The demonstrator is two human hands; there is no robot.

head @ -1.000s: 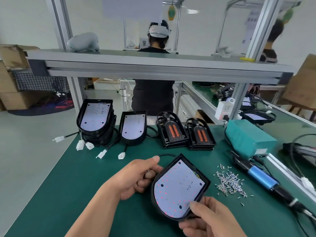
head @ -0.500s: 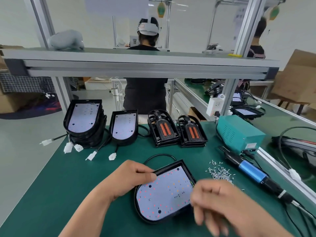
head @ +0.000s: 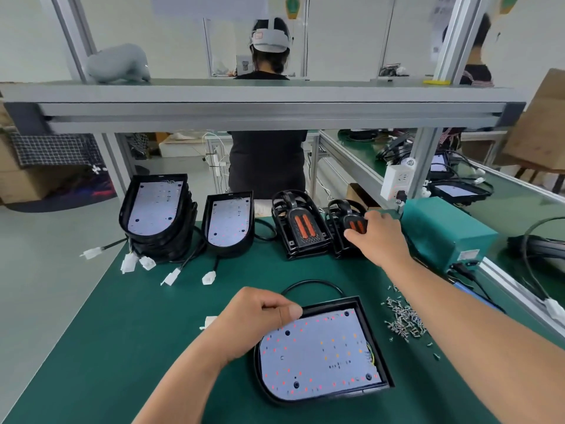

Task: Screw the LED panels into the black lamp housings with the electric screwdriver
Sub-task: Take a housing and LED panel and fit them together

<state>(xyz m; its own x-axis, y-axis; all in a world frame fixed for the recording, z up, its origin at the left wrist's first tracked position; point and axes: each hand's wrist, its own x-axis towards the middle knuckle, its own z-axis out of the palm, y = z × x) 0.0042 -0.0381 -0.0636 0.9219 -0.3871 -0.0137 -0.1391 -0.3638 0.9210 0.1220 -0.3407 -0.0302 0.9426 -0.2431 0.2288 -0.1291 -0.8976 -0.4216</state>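
LED panel (head: 318, 353) sits face-up inside the black lamp housing (head: 333, 303), which lies flat on the counter (head: 122, 347) just left of the screw pile (head: 403, 321). The left grip (head: 260, 319) is closed on the housing rim, thumb on top, on the side away from the screw pile. The right grip (head: 379, 237) reaches well beyond the screw pile to a stack of empty housings (head: 337, 228), fingers bent over the top one. Whether they have closed on it cannot be determined. Fastening appears not yet begun. The next move calls for a screw from the pile and the electric screwdriver (head: 463, 288), with the housing held steady. The right forearm covers most of the screwdriver, just right of the screw pile. Whether the panel's dark holes hold screws is too small to tell.
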